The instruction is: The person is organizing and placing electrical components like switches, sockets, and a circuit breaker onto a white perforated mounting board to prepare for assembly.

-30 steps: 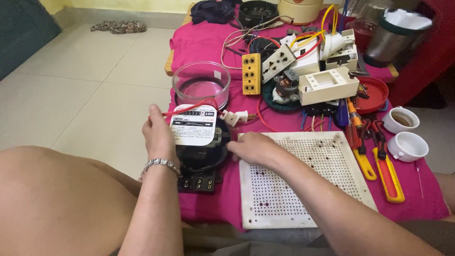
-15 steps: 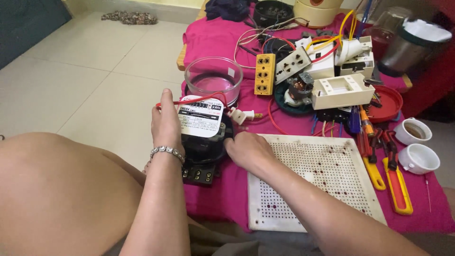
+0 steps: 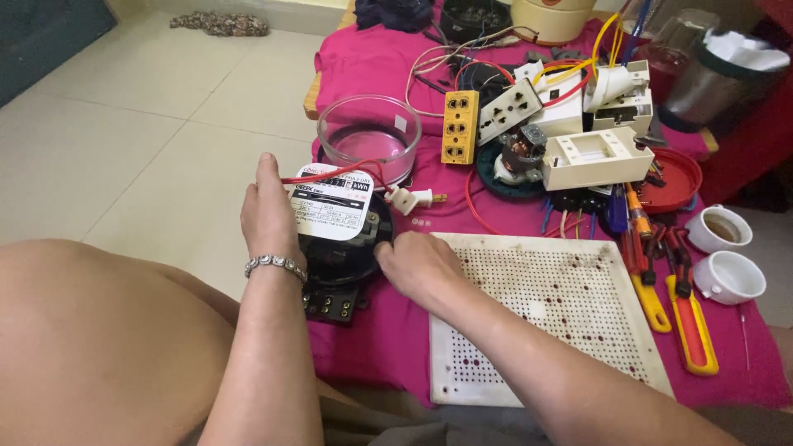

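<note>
**Two hands bracing a round meter**

Two hands are gripping the black electricity meter point(image 3: 340, 239) at the pink cloth's point(image 3: 388, 347) near-left edge. The left hand point(image 3: 268, 216) is pressing flat, fingers extended, against its left side. The right hand point(image 3: 420, 266) is curling against its right rim, equally close. The meter's terminal block is pointing toward the person.

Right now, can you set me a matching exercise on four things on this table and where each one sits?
Things:
1. meter
2. glass bowl
3. perforated board
4. white cups

Places:
A. far right edge
B. under the right forearm
C. between the left hand and right hand
D. just behind the meter

Pairs: 1-C, 2-D, 3-B, 4-A
</note>
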